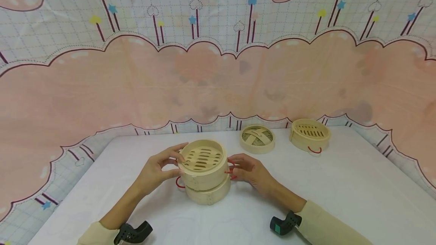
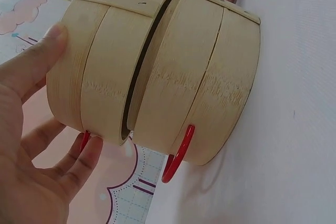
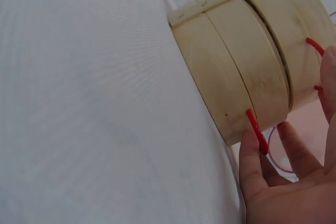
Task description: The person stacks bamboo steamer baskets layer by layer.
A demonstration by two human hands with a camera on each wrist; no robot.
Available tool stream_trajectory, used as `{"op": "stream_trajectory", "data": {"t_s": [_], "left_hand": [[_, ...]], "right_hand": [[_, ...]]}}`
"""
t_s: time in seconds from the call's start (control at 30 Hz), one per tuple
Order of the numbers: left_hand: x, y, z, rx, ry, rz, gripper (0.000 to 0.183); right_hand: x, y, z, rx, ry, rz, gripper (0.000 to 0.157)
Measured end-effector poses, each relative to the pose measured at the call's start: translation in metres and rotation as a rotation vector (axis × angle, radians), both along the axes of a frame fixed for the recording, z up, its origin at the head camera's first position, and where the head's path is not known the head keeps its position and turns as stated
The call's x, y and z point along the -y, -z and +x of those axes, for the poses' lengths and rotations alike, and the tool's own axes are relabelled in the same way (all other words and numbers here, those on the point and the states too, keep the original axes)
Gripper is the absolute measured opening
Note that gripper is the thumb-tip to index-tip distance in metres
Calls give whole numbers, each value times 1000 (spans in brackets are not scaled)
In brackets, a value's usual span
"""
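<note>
Two round bamboo steamer baskets are stacked on the white table. The upper basket (image 1: 203,181) sits slightly skewed over the lower basket (image 1: 209,197), and a dark gap between them shows in the left wrist view. My left hand (image 1: 154,170) grips the upper basket, fingers at its slatted top and thumb on its side. On the other side, my right hand (image 1: 251,171) holds the upper basket by its red handle (image 3: 314,46), with some fingers by the lower basket's red handle (image 3: 257,132). Another red handle (image 2: 179,153) sticks out of the lower basket on the left.
Farther back on the white table (image 1: 357,199) lies a woven bamboo lid (image 1: 257,139). To its right stands a third steamer basket (image 1: 308,141) with a slatted top and a red handle. A patterned pink cloth (image 1: 211,82) hangs behind the table.
</note>
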State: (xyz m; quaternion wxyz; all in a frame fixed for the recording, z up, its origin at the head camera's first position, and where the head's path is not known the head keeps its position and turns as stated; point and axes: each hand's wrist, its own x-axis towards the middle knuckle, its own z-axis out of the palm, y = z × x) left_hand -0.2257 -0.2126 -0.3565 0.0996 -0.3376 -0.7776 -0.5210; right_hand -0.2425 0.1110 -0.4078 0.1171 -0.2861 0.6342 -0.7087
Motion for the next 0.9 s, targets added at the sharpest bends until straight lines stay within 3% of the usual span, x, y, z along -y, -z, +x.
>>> {"op": "stream_trajectory", "data": {"t_s": [0.9], "left_hand": [[-2, 5, 2, -1, 40, 14, 29]], "right_hand": [[-4, 3, -1, 21, -68, -33, 41]]}}
